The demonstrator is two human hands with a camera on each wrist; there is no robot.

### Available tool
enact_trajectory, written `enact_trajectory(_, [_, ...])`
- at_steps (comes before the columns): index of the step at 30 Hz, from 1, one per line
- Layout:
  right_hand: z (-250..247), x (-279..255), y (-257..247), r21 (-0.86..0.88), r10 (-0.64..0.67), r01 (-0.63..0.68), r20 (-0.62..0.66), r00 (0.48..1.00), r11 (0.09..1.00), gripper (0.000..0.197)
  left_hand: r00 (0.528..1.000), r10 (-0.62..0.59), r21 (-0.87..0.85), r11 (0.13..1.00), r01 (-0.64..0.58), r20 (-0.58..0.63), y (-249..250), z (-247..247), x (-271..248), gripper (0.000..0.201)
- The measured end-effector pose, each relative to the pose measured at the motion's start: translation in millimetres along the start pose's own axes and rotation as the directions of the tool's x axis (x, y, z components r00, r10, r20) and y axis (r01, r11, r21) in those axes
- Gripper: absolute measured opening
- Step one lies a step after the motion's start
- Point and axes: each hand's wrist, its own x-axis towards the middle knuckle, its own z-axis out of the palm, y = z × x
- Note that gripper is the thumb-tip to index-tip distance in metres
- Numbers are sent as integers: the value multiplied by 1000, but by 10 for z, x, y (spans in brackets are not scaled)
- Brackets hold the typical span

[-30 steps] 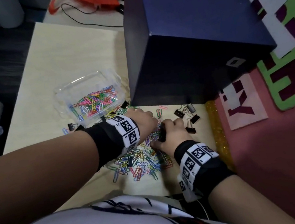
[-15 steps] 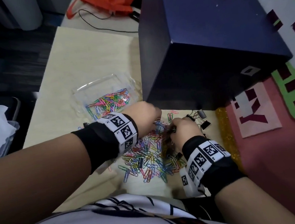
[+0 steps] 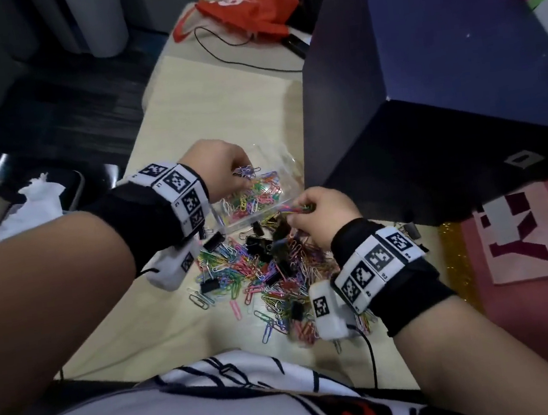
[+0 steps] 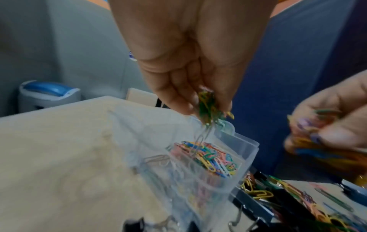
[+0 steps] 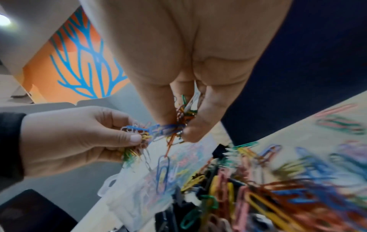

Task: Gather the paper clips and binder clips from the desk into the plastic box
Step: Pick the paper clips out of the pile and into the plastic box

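A clear plastic box (image 3: 282, 166) (image 4: 246, 150) (image 5: 127, 202) holds coloured paper clips. My left hand (image 3: 223, 168) (image 4: 198, 87) (image 5: 79, 138) hangs over it and pinches a bunch of paper clips (image 3: 247, 172) (image 4: 207, 108), some dangling down. My right hand (image 3: 318, 215) (image 5: 188, 109) (image 4: 327, 125) is at the box's near right corner, gripping a bunch of coloured clips (image 3: 295, 209) (image 5: 178, 124). A heap of paper clips (image 3: 260, 278) (image 5: 278, 196) mixed with black binder clips (image 3: 258, 243) (image 4: 256, 202) lies on the desk below both hands.
A big dark blue box (image 3: 440, 83) stands right behind the plastic box and the heap. More binder clips (image 3: 410, 230) lie at its foot. A red bag (image 3: 241, 11) and a black cable (image 3: 241, 61) lie at the desk's far end. A pink mat (image 3: 537, 313) borders the desk on the right.
Both hands rose from the heap with clips and moved toward the plastic box; the left is now over it, the right at its corner. The head view has swung down and left.
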Motion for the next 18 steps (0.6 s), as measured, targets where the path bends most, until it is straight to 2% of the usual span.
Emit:
enact_trajectory(4, [97,202,-240,221,19,-4,-68,998,975,12,997,-9,-114,993,18,80,-139,58,1,33])
enact_trajectory(5, [112,235,-276,281,31,-9,-72,997,960,19,995,-9,-142,990,23,98,-160,64,-7,34])
enact_trajectory(7, [126,286,-297,333,49,-37,-28,998,942,42,996,-9,-161,987,24,92,-188,70,-13,33])
enact_trajectory(8, [123,294,-281,339,50,-47,0,999,940,47,997,-9,-157,987,20,74,-193,69,-13,31])
enact_trajectory(10, [51,218,-228,314,52,-65,50,997,947,40,999,0,-124,992,4,35,-172,63,-18,27])
enact_trajectory(14, [-141,-21,79,83,73,-86,154,985,993,5,993,102,-3,995,-102,52,28,86,-78,27])
enact_trajectory(16, [-235,-152,261,-158,125,-101,147,981,982,7,971,200,48,977,-208,130,222,155,-144,28])
enact_trajectory(18, [-289,-254,433,-378,200,-136,134,971,916,11,925,292,94,942,-322,245,428,280,-219,29])
